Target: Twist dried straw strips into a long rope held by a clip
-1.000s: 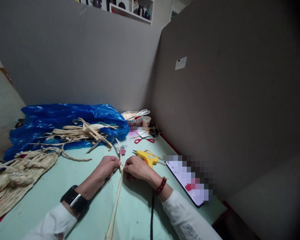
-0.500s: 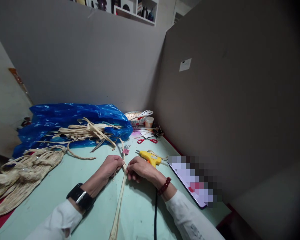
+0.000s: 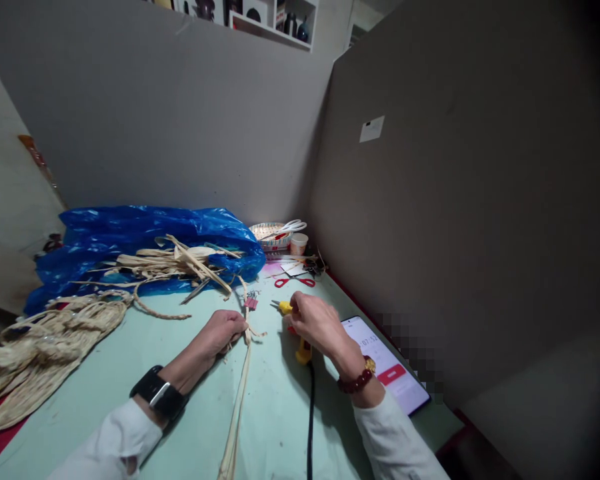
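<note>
My left hand, closed in a pinch, holds a pale plant-fibre strand at its junction with a short loose end sticking out to the right. Just above the pinch, a pink binder clip sits on the strand. My right hand is curled over the body of a yellow glue gun lying on the table. The gun's nozzle points left toward the clip, and its black cord runs toward me. My palm and fingers hide most of the gun's body.
A blue plastic bag with loose fibre strips lies at the back left. Braided fibre pieces rest on the left. Red-handled scissors, a basket and a cup stand behind. A phone lies at right.
My right hand has left the strand and moved right onto the glue gun, its fingers now around it. The strand's short end now shows. My left hand keeps its pinch.
</note>
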`<act>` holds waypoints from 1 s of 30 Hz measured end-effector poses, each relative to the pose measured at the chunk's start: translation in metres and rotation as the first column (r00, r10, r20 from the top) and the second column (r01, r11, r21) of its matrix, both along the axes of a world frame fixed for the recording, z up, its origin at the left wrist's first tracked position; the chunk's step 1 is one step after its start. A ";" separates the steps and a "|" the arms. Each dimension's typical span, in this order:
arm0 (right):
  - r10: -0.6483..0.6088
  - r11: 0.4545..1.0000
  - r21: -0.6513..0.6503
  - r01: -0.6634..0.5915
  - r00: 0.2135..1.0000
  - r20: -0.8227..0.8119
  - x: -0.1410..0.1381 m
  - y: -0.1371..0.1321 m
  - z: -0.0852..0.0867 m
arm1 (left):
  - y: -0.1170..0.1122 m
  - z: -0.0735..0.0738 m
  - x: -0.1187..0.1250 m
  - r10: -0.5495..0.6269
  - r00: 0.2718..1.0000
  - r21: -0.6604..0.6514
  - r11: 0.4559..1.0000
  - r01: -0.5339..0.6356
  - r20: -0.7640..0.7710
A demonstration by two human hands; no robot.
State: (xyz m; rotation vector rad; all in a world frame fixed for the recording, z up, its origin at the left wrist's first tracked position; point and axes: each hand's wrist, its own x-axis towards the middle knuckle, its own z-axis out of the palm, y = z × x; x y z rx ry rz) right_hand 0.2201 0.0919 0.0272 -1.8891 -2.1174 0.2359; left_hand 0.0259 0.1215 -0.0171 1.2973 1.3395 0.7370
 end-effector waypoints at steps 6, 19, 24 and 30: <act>-0.049 0.998 -0.014 0.054 0.973 0.227 -0.004 -0.008 -0.006 | -0.001 0.002 0.000 -0.015 1.000 -0.010 1.000 0.015 -0.005; -0.162 0.987 0.041 0.157 0.958 0.238 -0.003 0.024 -0.022 | 0.003 -0.008 -0.002 -0.021 1.000 0.011 1.000 0.021 0.005; -0.178 0.984 0.056 0.169 0.955 0.239 -0.007 0.029 -0.018 | 0.001 -0.011 -0.001 0.012 1.000 0.052 0.999 -0.012 -0.006; 0.134 0.972 0.178 -0.151 0.986 0.101 -0.044 0.045 0.004 | 0.007 -0.020 0.001 0.045 0.999 0.126 0.991 -0.044 -0.001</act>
